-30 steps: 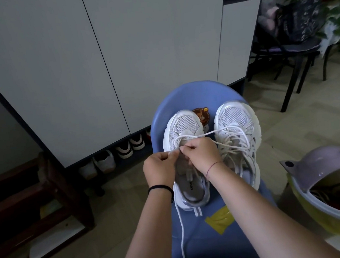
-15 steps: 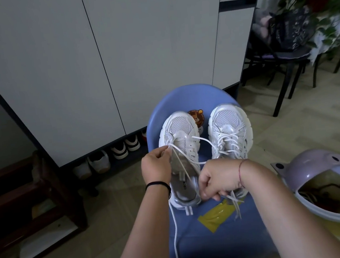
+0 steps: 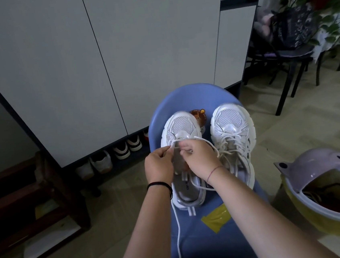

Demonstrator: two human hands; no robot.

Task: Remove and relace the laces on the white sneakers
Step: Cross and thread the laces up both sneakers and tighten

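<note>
Two white sneakers stand side by side on a blue chair (image 3: 195, 96), toes pointing away from me. The right sneaker (image 3: 232, 130) is fully laced. Over the left sneaker (image 3: 180, 127) both hands meet near the lowest eyelets. My left hand (image 3: 158, 165) pinches the white lace (image 3: 177, 229) at the shoe's left side; its free end hangs down over the seat's front. My right hand (image 3: 201, 159) pinches the other part of the lace, which loops round to the right of that hand. The eyelets under the hands are hidden.
A yellow wrapper (image 3: 216, 218) lies on the seat near me. A yellow bin with a lilac lid (image 3: 316, 168) stands to the right. Grey cabinet doors (image 3: 75, 75) rise ahead, with shoes (image 3: 113, 155) beneath. A dark wooden rack (image 3: 25, 196) stands left, a black chair (image 3: 283, 58) back right.
My right hand had pulled the lace down and toward me; it has now come back up to meet the left hand over the left sneaker's front eyelets.
</note>
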